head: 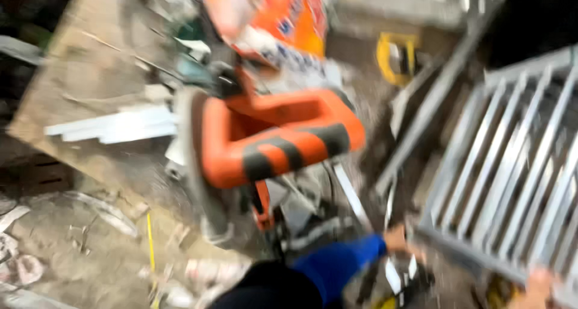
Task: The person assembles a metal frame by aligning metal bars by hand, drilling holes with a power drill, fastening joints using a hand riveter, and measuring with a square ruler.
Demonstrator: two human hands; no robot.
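The whole view is motion-blurred. A grey metal grille [512, 170] with several parallel bars fills the right side, tilted. My left hand [398, 239], coming out of a blue sleeve [337, 264], sits at the grille's lower left corner and seems closed on it. My right hand [537, 286] grips the grille's lower edge at the bottom right, only partly in view. Left of the grille stands an orange chop saw [271, 134] with a black-striped handle and a round blade guard.
The saw rests by a worn wooden board [90, 74] carrying white strips [114, 125]. Grey metal bars [433, 98] lean between saw and grille. A yellow tool [397, 56] and an orange package [289, 14] lie behind. Debris covers the dirty floor [72, 249].
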